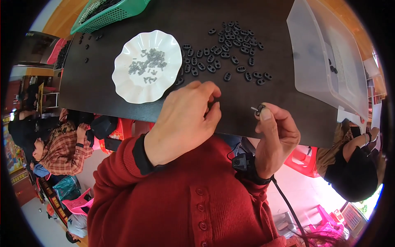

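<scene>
My right hand [275,138] pinches a small black oval cord-lock piece [259,110] between thumb and fingers, just above the table's near edge. From that piece a small metal spring [253,108] sticks out toward the left. My left hand [185,113] hovers palm down beside the plate, its fingers loosely curled. A gap shows between its thumb and forefinger, with nothing visible in it. The white scalloped plate [123,88] holds a heap of small metal springs [150,61]. Several black oval two-holed cord-lock pieces [234,60] lie scattered beyond my hands.
A green perforated basket [108,15] stands at the far left of the dark table [247,10]. To the right is a translucent plastic bin [312,78] with a few black pieces inside. Other people sit at left [68,150] and right [354,164].
</scene>
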`<state>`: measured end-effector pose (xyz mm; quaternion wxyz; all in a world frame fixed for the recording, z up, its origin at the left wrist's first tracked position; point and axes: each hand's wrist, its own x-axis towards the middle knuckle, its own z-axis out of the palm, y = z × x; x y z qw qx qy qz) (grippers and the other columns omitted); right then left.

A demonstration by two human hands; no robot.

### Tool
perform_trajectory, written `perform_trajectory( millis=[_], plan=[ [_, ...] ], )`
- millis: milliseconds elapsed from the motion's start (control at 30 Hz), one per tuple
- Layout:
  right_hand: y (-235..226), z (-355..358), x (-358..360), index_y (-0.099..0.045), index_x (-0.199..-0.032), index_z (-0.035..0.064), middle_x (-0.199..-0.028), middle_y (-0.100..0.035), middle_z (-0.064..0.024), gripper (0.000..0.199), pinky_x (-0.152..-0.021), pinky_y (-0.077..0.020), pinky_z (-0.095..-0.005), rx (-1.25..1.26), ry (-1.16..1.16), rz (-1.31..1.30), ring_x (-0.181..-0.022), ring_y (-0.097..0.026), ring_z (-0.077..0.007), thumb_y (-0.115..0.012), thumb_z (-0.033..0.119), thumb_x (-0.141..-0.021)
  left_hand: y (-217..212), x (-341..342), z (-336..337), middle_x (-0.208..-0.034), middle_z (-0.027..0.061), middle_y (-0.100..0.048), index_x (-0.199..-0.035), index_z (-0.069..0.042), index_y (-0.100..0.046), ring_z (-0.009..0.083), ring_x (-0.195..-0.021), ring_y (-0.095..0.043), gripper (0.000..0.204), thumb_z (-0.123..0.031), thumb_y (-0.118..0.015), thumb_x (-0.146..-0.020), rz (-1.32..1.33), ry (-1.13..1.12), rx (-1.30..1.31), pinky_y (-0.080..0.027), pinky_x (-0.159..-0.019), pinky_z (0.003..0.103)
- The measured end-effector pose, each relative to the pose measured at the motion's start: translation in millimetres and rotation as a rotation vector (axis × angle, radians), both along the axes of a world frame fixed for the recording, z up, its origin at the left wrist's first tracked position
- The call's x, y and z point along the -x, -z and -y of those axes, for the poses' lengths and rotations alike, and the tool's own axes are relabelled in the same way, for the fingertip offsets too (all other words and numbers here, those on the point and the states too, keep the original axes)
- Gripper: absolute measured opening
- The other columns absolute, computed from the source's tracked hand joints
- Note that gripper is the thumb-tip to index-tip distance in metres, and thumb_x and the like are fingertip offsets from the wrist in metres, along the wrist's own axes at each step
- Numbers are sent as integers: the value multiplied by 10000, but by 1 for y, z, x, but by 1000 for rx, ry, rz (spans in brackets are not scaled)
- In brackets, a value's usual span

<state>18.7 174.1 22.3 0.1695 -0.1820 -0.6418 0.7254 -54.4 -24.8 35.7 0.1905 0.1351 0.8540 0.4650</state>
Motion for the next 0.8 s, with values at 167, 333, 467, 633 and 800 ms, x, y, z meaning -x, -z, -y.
perform_trajectory(
  millis=[167,333,467,633,800],
  plan=[
    [-5,-3,4,-811,-1089,-28,-846,-755,-20,126,-627,-468,-183,5,15,32,-703,-630,-38,-815,34,-979,12,21,-31,-976,193,-688,-1158,-17,-688,413,-848,-713,269,-119,-804,-937,-327,22,319,-569,-749,493],
    [-7,-6,2,-791,-1089,-59,-912,-783,-103,136,-660,-459,-213,22,0,76,-705,-620,-89,-769,29,-988,51,41,-51,-1014,196,-702,-1193,-36,-697,427,-882,-721,304,-132,-820,-932,-364,-42,381,-574,-780,506],
    [-11,-7,-1,-792,-1088,-60,-911,-778,-89,136,-668,-457,-209,28,14,89,-714,-620,-84,-774,28,-986,63,45,-46,-1010,210,-735,-1234,-30,-693,410,-894,-739,312,-98,-798,-949,-402,8,366,-590,-795,464],
    [-5,-10,1,-792,-1090,-58,-907,-774,-79,137,-663,-451,-207,28,20,69,-715,-616,-80,-778,30,-986,43,40,-26,-1002,125,-787,-1211,-18,-722,233,-867,-758,233,-74,-784,-993,115,-111,-183,-594,-797,337],
    [-7,-7,1,-788,-1100,-58,-915,-772,-73,135,-664,-469,-203,35,-27,56,-752,-651,-83,-770,19,-991,27,22,0,-991,71,-776,-1253,3,-755,118,-850,-721,303,-142,-835,-999,567,-70,-818,-575,-775,266]
  ],
)
